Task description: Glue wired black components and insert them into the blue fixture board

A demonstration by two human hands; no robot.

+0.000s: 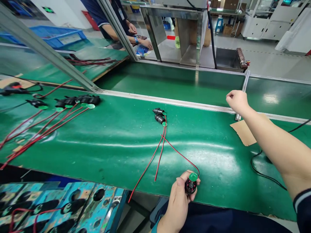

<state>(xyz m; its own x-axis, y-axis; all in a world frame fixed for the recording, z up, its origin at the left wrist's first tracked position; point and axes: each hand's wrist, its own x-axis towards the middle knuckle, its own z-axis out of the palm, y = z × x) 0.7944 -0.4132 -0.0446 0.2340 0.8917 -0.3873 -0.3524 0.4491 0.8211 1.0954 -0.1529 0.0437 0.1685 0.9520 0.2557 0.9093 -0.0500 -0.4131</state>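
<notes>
My left hand (178,199) is closed around a black round housing (190,186) near the table's front edge. A small green circuit board (193,176) sits at its top, and a red wire (182,155) runs from there toward the table's middle. Two similar black housings (159,119) with green discs lie farther back, their red wires trailing forward. Out to the right, my right hand (238,101) is raised by a metal bar (246,82) with its fingers curled in; whatever they may hold is hidden.
Several black housings (77,101) with red wires lie on the left of the green table (116,129). Blue fixtures (80,207) stand at front left. Cardboard (244,132) and a black cable (255,166) lie at right. Behind the frame, a person (116,26) works beside a blue crate (55,37).
</notes>
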